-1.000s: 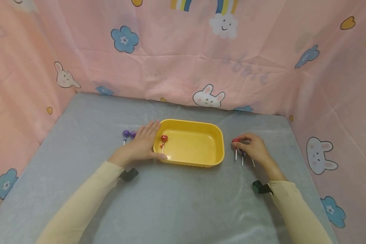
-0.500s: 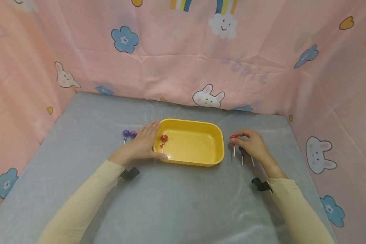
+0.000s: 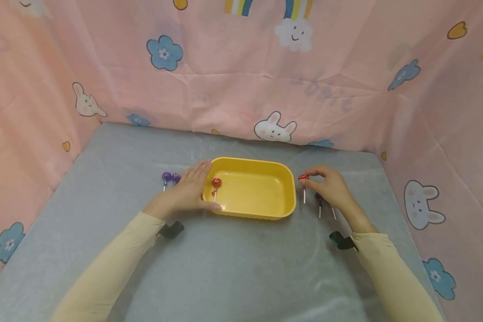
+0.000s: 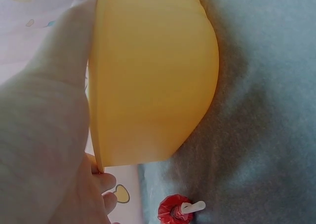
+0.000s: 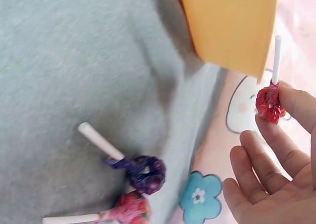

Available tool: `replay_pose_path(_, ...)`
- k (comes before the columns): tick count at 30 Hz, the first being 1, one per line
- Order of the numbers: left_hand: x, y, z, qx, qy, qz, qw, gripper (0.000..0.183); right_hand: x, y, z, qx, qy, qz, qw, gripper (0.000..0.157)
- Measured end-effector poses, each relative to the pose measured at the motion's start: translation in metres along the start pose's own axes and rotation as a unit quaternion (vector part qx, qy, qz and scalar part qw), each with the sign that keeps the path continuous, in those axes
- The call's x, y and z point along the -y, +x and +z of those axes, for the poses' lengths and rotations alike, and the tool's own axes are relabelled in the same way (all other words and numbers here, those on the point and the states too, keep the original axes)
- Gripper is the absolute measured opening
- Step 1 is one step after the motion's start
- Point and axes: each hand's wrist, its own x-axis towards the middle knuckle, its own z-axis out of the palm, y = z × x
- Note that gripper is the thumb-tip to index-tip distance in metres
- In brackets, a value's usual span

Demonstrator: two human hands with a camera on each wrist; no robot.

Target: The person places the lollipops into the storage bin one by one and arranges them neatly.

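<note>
My left hand (image 3: pixel 187 190) holds the left end of a yellow plastic box (image 3: pixel 281 214), its thumb at the near corner and its fingers along the far part of the rim. Inside the box, at the left, lies a red-wrapped lollipop (image 3: pixel 216 182). Just right of the box, my right hand (image 3: pixel 333 188) pinches another red lollipop (image 5: pixel 269 103) by its wrapped head between thumb and forefinger. Its white stick hangs downward in the head view. Beneath that hand lie a dark purple lollipop (image 5: pixel 146 174) and a pink-red one with green on it (image 5: pixel 129 209), partly hidden in the head view.
Left of the box, two purple lollipops (image 3: pixel 167 176) lie beside my left hand. The left wrist view shows a red lollipop (image 4: pixel 174 209) on the grey cloth, near the box's end. A pink patterned curtain (image 3: pixel 225 98) encloses the table (image 3: pixel 241 268) at the back and sides.
My right hand has lifted the red lollipop off the cloth and moved it left and away from me, nearer the box. The left hand and box have stayed in place.
</note>
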Motion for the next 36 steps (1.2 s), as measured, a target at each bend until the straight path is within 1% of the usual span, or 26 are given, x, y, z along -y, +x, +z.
replay_pose_path(7,0.001,0.001,0.001,-0.002,0.003,0.0,1.0,0.132,0.012,0.001,-0.001,-0.003,0.002,-0.013,1.0,0.043)
replay_pose_path(11,0.001,0.001,0.002,-0.002,0.002,-0.001,1.0,0.132,0.019,0.001,0.0,0.002,0.007,-0.015,1.0,0.042)
replay_pose_path(21,0.001,0.001,0.002,0.0,0.002,-0.002,1.0,0.132,0.034,0.003,0.005,0.004,0.016,-0.02,1.0,0.039)
replay_pose_path(25,0.0,0.0,0.0,0.003,0.0,-0.005,1.0,0.132,0.038,0.006,0.008,0.0,0.015,-0.029,0.999,0.035)
replay_pose_path(27,0.0,0.0,0.0,0.004,0.0,-0.005,1.0,0.132,0.04,0.006,0.009,0.005,0.017,-0.029,0.999,0.034)
replay_pose_path(33,-0.001,0.0,0.0,0.003,0.0,-0.003,1.0,0.131,0.046,0.008,0.009,0.017,0.008,-0.021,1.0,0.036)
replay_pose_path(36,-0.001,0.0,0.0,0.003,-0.002,-0.003,1.0,0.131,0.05,0.009,0.01,0.017,0.001,-0.024,1.0,0.035)
